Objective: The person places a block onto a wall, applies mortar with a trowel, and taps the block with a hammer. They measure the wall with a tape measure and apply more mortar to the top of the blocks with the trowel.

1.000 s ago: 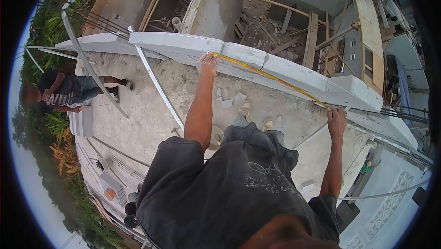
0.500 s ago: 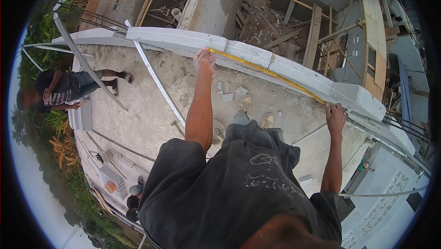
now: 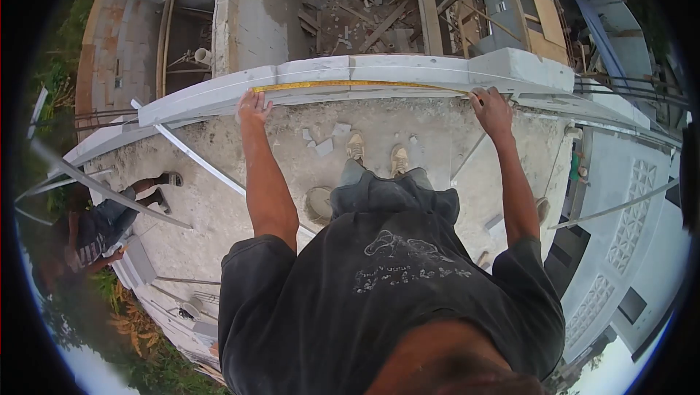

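A yellow tape measure (image 3: 350,84) is stretched along the near side of a low wall of pale grey blocks (image 3: 408,68). My left hand (image 3: 254,108) holds its left end against the wall, the thumb standing off to the side. At the other end, my right hand (image 3: 493,112) has its fingers closed around the tape; the case, if it is there, is hidden by the hand. The tape bows slightly between them. A thin white string (image 3: 313,68) runs along the blocks just above it.
Broken block pieces (image 3: 324,147) and a round bucket (image 3: 319,205) are on the concrete floor. A metal bar (image 3: 200,159) slants from the wall at left. Beyond the wall lies a drop with planks (image 3: 426,9) and rubble. Another person (image 3: 109,224) is at far left.
My view has turned, so the wall now runs more level across it and the person at left appears lower. Both hands stay on the tape at the wall.
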A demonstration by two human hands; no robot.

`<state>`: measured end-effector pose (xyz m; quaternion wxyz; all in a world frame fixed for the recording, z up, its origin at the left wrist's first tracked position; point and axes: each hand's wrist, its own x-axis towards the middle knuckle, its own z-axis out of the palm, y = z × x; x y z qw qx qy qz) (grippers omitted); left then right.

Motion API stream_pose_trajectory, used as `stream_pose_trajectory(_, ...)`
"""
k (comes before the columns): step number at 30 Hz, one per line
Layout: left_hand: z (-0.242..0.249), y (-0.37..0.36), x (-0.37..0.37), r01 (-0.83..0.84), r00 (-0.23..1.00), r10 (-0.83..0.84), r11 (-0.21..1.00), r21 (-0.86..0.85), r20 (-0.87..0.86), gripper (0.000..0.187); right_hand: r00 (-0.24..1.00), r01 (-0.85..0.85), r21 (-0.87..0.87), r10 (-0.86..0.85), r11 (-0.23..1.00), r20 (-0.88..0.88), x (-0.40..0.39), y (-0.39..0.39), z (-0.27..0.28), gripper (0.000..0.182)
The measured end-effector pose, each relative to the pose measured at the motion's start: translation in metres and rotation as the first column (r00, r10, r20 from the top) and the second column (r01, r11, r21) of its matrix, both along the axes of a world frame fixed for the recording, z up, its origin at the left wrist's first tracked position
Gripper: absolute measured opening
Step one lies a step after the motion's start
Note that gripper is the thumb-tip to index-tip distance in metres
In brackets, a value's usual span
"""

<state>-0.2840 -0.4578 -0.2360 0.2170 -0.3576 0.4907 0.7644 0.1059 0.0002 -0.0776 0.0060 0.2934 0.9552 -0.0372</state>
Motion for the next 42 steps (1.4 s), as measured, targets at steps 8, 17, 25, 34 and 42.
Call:
stream_pose_trajectory(8,0.005,-0.004,-0.007,0.070,0.996,-0.070,0.998,-0.002,0.061,0.031,0.968,0.226,0.146,-0.239,0.963,0.074,0.036,0.056,-0.030,0.026)
stream_pose_trajectory(17,0.009,-0.006,-0.005,0.087,0.994,-0.083,0.995,-0.057,0.068,0.032,0.923,0.382,0.128,-0.386,0.915,0.004,0.020,0.047,-0.059,0.026)
stream_pose_trajectory(25,0.029,0.006,0.002,0.106,0.992,-0.102,0.993,-0.050,0.076,0.035,0.931,0.362,0.141,-0.365,0.921,-0.003,0.018,0.049,-0.063,0.029)
stream_pose_trajectory(34,0.011,-0.010,0.003,0.140,0.989,-0.141,0.990,-0.021,-0.035,0.034,0.933,0.340,0.120,-0.351,0.933,0.081,0.012,0.046,-0.057,0.031)
stream_pose_trajectory(42,0.012,0.002,-0.002,0.085,0.994,-0.078,0.991,-0.102,0.071,0.016,0.948,0.262,0.120,-0.279,0.958,0.155,0.026,0.038,-0.044,0.032)
